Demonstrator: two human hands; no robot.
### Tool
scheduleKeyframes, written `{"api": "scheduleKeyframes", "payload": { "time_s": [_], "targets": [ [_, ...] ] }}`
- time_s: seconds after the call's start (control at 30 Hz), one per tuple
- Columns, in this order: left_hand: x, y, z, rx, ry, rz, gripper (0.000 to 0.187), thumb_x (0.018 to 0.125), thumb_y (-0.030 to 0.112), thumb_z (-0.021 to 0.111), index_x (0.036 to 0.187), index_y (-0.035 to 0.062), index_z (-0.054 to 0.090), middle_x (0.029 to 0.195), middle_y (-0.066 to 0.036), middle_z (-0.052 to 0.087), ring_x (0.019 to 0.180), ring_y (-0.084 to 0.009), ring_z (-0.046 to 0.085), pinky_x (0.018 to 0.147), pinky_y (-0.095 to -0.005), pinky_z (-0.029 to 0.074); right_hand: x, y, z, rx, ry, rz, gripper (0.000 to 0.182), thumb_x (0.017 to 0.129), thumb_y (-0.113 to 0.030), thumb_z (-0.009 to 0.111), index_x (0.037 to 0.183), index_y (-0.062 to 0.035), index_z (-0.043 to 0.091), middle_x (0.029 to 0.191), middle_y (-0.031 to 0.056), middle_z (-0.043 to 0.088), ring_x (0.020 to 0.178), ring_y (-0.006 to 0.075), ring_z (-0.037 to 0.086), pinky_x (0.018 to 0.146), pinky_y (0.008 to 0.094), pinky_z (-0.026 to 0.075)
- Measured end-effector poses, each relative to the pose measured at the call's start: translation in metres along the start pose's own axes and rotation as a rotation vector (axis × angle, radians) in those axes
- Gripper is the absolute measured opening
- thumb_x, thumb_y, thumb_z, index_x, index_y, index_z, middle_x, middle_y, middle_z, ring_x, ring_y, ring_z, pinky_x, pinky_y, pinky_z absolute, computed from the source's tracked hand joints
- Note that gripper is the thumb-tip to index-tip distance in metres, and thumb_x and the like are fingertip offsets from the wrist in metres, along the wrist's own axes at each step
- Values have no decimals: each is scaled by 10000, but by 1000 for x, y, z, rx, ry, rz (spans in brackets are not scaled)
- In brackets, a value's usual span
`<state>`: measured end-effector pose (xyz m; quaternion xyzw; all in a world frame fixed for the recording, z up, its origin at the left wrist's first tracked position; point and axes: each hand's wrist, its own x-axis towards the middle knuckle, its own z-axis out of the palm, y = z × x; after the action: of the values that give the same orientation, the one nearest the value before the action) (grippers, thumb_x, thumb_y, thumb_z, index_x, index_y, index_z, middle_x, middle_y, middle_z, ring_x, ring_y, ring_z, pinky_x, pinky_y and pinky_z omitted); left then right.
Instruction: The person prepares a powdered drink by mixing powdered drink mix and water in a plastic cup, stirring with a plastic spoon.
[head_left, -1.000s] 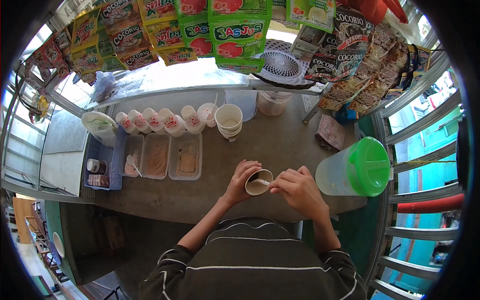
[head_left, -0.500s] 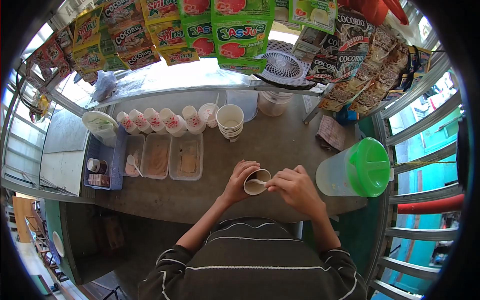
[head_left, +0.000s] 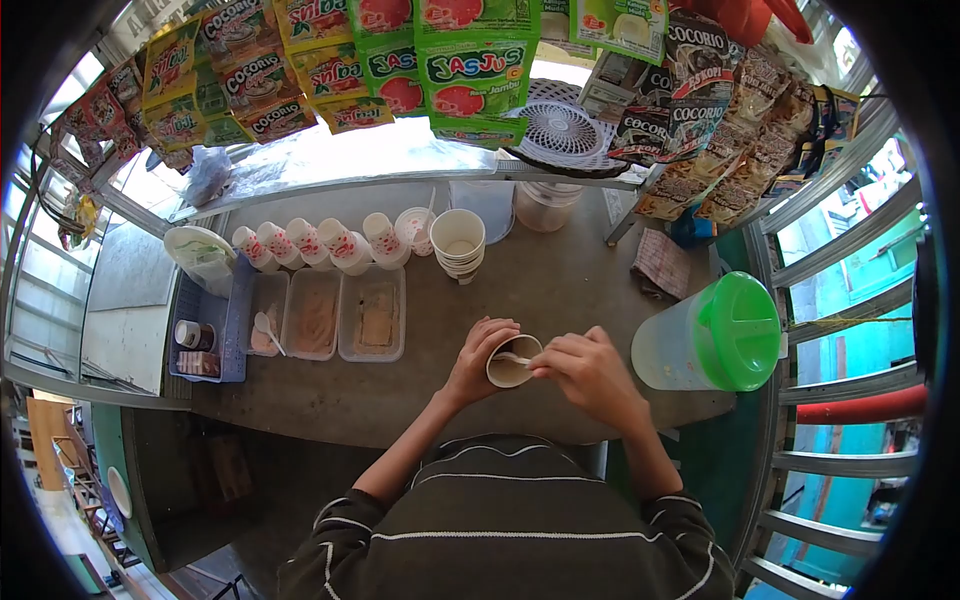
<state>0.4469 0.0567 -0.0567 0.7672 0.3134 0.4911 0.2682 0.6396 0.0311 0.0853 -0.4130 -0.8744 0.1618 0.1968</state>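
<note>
A paper cup (head_left: 511, 376) with brownish contents stands near the front of the counter. My left hand (head_left: 480, 362) is wrapped around the cup's left side. A pale plastic spoon (head_left: 516, 358) reaches into the cup, its handle pinched in the fingers of my right hand (head_left: 586, 372). The spoon's bowl lies inside the cup. Beyond the cup is a stack of white paper cups (head_left: 459, 240).
Powder tubs (head_left: 372, 350) sit left, one with a white spoon (head_left: 268, 332), beside a blue basket (head_left: 238, 320). Several printed cup stacks (head_left: 342, 245) stand behind. Right are a green-lidded jug (head_left: 680, 340) and a folded cloth (head_left: 661, 265). Sachets (head_left: 475, 70) hang overhead.
The spoon has shifted inside the cup, its bowl now nearer the far left of the opening. My right hand has moved slightly with it. My left hand keeps its hold.
</note>
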Motion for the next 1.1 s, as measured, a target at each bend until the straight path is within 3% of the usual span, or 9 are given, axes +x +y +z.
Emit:
{"api": "scheduleKeyframes", "payload": {
  "time_s": [0.1, 0.17, 0.27, 0.37, 0.47, 0.67, 0.87, 0.97, 1.1],
  "targets": [
    [0, 2, -3, -7, 1, 1, 702, 578, 152, 830, 1193, 80, 498, 1200, -100, 564, 1143, -286, 528, 1014, -471, 357, -3, -10, -24, 92, -50, 44, 95, 845, -214, 604, 823, -129, 639, 808, -12, 605, 787, 157, 577, 697, 334, 333],
    [1, 3, -1, -23, 5, 11, 700, 578, 146, 829, 1192, 80, 500, 1199, -99, 564, 1143, -286, 528, 1014, -470, 357, -4, -10, -14, -22, -130, -10, 93, 841, -208, 603, 811, -128, 639, 805, -16, 595, 791, 159, 574, 705, 335, 330],
    [1, 2, 1, 41, -23, 14, 695, 577, 193, 856, 1164, 64, 506, 1168, -134, 582, 1106, -307, 558, 998, -468, 384, -5, 1, -7, -21, -49, -7, 80, 841, -191, 594, 812, -133, 642, 809, -17, 589, 799, 155, 574, 713, 334, 329],
    [-1, 4, -1, 53, -26, -7, 679, 574, 172, 850, 1153, 60, 515, 1165, -132, 585, 1102, -310, 559, 999, -466, 383, -7, -10, -37, -16, -129, 42, 79, 847, -175, 581, 816, -138, 643, 822, -17, 593, 806, 152, 576, 717, 334, 328],
    [2, 4, 1, 57, -21, 25, 682, 570, 159, 848, 1156, 60, 513, 1162, -130, 586, 1101, -312, 559, 998, -465, 382, -5, 2, -6, -76, -109, -30, 82, 838, -209, 622, 841, -132, 650, 820, -22, 605, 782, 151, 575, 708, 319, 314],
    [-2, 3, 3, 30, -29, -17, 683, 589, 142, 819, 1189, 83, 498, 1184, -95, 566, 1138, -282, 529, 1011, -469, 358, -5, -4, -28, -25, -78, 41, 91, 846, -203, 614, 833, -118, 645, 814, -18, 604, 780, 154, 576, 709, 320, 317],
    [3, 5, 5, 87, -60, -16, 688, 573, 146, 843, 1169, 68, 508, 1157, -120, 583, 1089, -304, 561, 987, -452, 392, -7, 9, 2, -19, -23, 9, 78, 837, -178, 625, 866, -114, 657, 808, -10, 616, 748, 157, 569, 685, 316, 318],
    [2, 7, 5, 38, -90, -101, 732, 553, 121, 842, 1194, 66, 493, 1146, -119, 583, 1079, -306, 562, 954, -415, 428, -8, -3, -22, 56, 57, 91, 63, 836, -159, 629, 865, -111, 657, 809, -4, 614, 729, 166, 566, 675, 316, 322],
    [3, 5, 9, -62, -33, -315, 796, 519, 93, 844, 1221, 54, 471, 1117, -108, 584, 1055, -255, 575, 897, -346, 471, -8, 1, 1, -30, 191, 121, 54, 837, -147, 629, 864, -104, 648, 806, 8, 609, 710, 171, 562, 660, 316, 329]
  ]
}}
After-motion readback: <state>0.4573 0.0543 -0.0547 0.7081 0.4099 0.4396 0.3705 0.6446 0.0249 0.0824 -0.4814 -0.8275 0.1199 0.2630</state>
